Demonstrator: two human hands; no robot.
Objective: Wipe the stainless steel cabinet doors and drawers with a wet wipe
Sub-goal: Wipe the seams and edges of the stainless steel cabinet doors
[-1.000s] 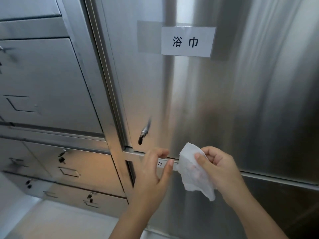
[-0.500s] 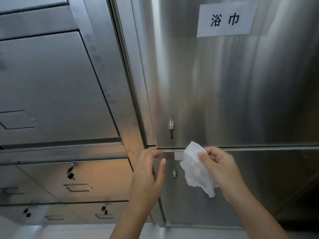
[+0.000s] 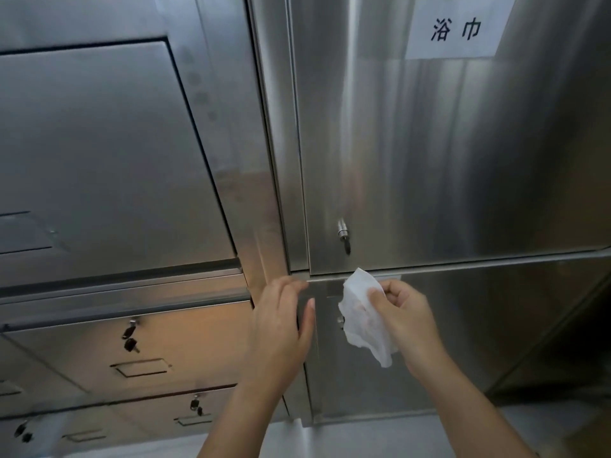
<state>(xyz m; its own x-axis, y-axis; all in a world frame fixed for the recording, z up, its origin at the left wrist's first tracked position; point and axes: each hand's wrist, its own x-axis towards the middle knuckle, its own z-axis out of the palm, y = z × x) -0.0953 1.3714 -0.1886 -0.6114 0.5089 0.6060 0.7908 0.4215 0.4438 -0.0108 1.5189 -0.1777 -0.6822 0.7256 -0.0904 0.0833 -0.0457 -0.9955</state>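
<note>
Wipe (image 3: 362, 322) hangs just below the lock (image 3: 343, 234), pinched in the right hand (image 3: 405, 314) between thumb and curled fingers, its top corner touching the seam under the upper door (image 3: 429, 160). It is thin, limp and crumpled, and looks light. Being wet, it likely clings to steel and slides easily, but this loose pinch leaves most of it dangling. Spreading it flat under the fingertips would likely give more contact.

The left hand (image 3: 281, 328), below and left of the lock, lies against the left edge of the lower door (image 3: 496, 325), thumb straight along the face, fingers bent at the top corner. Whether they hook the edge I cannot tell. The doors are stiff, smooth sheet steel, so firm pressure should be safe. Well left of and below the lock, drawers (image 3: 185, 332) carry keys (image 3: 130, 337).
</note>
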